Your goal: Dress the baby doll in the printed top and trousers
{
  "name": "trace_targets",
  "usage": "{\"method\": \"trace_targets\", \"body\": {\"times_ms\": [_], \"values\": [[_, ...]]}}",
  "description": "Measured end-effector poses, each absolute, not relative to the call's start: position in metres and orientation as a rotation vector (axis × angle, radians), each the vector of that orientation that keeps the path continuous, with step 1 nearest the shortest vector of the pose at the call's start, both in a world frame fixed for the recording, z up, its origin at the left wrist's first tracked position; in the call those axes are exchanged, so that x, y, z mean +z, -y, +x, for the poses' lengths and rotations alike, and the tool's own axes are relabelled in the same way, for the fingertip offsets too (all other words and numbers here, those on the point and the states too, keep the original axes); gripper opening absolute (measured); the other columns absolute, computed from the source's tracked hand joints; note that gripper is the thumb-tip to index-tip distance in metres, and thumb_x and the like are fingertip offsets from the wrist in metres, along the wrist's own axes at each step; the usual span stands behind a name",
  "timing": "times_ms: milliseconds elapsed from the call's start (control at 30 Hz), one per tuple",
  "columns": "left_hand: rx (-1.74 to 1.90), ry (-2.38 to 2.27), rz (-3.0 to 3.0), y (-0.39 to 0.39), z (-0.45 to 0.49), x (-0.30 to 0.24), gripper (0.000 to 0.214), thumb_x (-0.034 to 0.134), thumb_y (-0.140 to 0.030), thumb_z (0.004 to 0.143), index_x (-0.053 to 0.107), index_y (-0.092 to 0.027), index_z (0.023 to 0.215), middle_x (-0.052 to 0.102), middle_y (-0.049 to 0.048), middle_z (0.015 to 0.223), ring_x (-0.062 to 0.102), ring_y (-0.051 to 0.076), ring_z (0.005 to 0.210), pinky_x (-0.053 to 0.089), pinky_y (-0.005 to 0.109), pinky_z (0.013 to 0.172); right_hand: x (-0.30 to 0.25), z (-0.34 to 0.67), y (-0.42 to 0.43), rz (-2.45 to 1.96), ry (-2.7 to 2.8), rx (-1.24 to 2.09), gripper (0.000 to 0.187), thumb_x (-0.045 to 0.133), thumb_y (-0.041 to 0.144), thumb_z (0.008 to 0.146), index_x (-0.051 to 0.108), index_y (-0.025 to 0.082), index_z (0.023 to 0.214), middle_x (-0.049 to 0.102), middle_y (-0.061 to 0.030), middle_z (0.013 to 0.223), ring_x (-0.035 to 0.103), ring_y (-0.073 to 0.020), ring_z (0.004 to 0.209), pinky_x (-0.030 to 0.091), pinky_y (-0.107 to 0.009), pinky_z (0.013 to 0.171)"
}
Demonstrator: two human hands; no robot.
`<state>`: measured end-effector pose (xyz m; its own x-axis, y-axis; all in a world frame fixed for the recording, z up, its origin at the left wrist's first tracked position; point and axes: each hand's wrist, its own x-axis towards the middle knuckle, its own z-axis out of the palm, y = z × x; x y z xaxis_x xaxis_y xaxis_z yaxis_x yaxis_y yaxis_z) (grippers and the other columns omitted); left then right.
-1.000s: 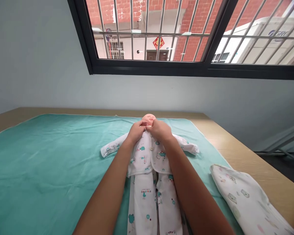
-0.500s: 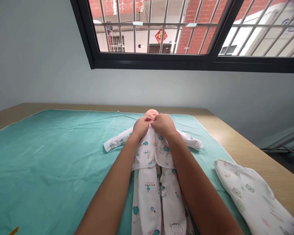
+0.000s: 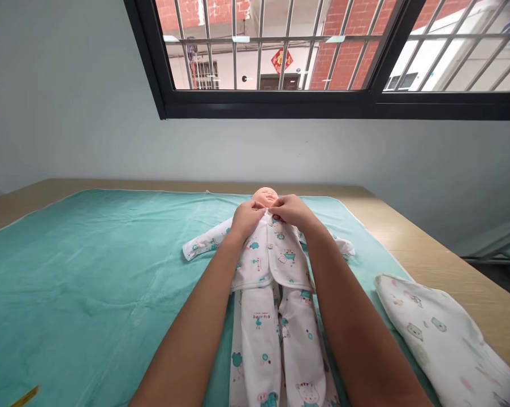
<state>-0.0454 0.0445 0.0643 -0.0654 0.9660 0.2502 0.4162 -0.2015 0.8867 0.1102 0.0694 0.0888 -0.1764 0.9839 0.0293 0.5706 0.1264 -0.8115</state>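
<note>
A baby doll (image 3: 265, 196) lies on its back on a teal cloth (image 3: 111, 282), head toward the wall. It wears a white printed jacket (image 3: 255, 257) with sleeves spread to both sides, and matching trousers (image 3: 261, 339) stretch toward me. At the collar, just below the doll's chin, my left hand (image 3: 249, 217) pinches the jacket's neckline. My right hand (image 3: 293, 210) grips the other side of the same collar, its fingertips close to the left ones. A button shows on the jacket front below the hands. What lies between the fingertips is too small to make out.
A folded white printed cloth (image 3: 445, 333) rests at the right, over the edge of the teal cloth. The wooden tabletop (image 3: 407, 243) meets a wall at the back, under a barred window (image 3: 272, 104). Something yellow (image 3: 25, 395) shows at the lower left.
My right hand has shifted slightly right and its forearm has swung outward, so more of the jacket front shows. My left hand stays at the collar. The view has moved slightly.
</note>
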Motion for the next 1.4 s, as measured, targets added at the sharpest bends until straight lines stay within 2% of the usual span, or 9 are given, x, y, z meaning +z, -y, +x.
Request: {"method": "trace_targets", "body": {"times_ms": [300,500,700,933,1133,1300,1400], "values": [[1.117,-1.55,1.613,-0.038,-0.044,0.075,0.017,0.068,-0.031,0.076,0.076,-0.018,0.085,0.076,0.0077,0.099,0.067,0.023,0.095,0.048,0.03,0.081,0.075,0.115,-0.072,-1.332,1.658,1.093,0.012,0.067,0.025,0.063,0.059,0.017,0.061,0.054,0.0007,0.057,0.046,-0.0097,0.054,0.033,-0.023,0.051],[1.128,-1.675,1.681,-0.041,-0.038,0.072,0.011,0.067,-0.028,0.073,0.074,-0.021,0.074,0.076,0.0045,0.086,0.067,0.021,0.085,0.047,0.029,0.073,0.071,0.116,-0.071,-1.292,1.656,1.08,0.013,0.065,0.027,0.064,0.058,0.017,0.062,0.051,0.0022,0.058,0.043,-0.0091,0.054,0.032,-0.023,0.05],[1.147,-1.707,1.722,-0.045,-0.038,0.067,0.012,0.066,-0.032,0.073,0.072,-0.022,0.072,0.076,0.0035,0.087,0.067,0.02,0.083,0.048,0.029,0.076,0.067,0.112,-0.069,-1.302,1.631,1.016,0.014,0.058,0.029,0.068,0.052,0.019,0.062,0.047,0.0036,0.058,0.038,-0.0087,0.053,0.029,-0.023,0.049],[1.237,-1.708,1.807,-0.044,-0.039,0.063,0.011,0.062,-0.025,0.077,0.07,-0.021,0.071,0.074,0.0035,0.088,0.065,0.02,0.084,0.047,0.029,0.078,0.073,0.109,-0.067,-1.366,1.638,0.946,0.013,0.058,0.027,0.066,0.051,0.019,0.06,0.049,0.0035,0.058,0.041,-0.0096,0.055,0.03,-0.023,0.05],[1.26,-1.746,1.87,-0.045,-0.038,0.061,0.016,0.057,-0.024,0.084,0.07,-0.022,0.077,0.073,0.004,0.091,0.063,0.019,0.082,0.045,0.028,0.072,0.094,0.102,-0.057,-1.474,1.893,0.631,0.016,0.065,0.034,0.069,0.063,0.019,0.065,0.059,0.0004,0.064,0.048,-0.0125,0.061,0.031,-0.026,0.054],[1.215,-1.718,1.874,-0.045,-0.04,0.062,0.017,0.056,-0.027,0.084,0.069,-0.022,0.074,0.073,0.0026,0.085,0.063,0.02,0.079,0.042,0.028,0.067,0.1,0.09,-0.051,-1.6,2.016,0.272,0.015,0.059,0.022,0.072,0.064,0.02,0.058,0.062,-0.0036,0.064,0.05,-0.015,0.062,0.028,-0.029,0.055],[1.185,-1.743,1.887,-0.044,-0.04,0.062,0.017,0.054,-0.024,0.083,0.068,-0.023,0.074,0.073,0.0027,0.083,0.062,0.02,0.078,0.041,0.028,0.064,0.097,0.084,-0.051,-1.692,2.043,0.065,0.017,0.059,0.025,0.074,0.066,0.019,0.06,0.063,-0.007,0.065,0.051,-0.0175,0.062,0.026,-0.03,0.055]]}}
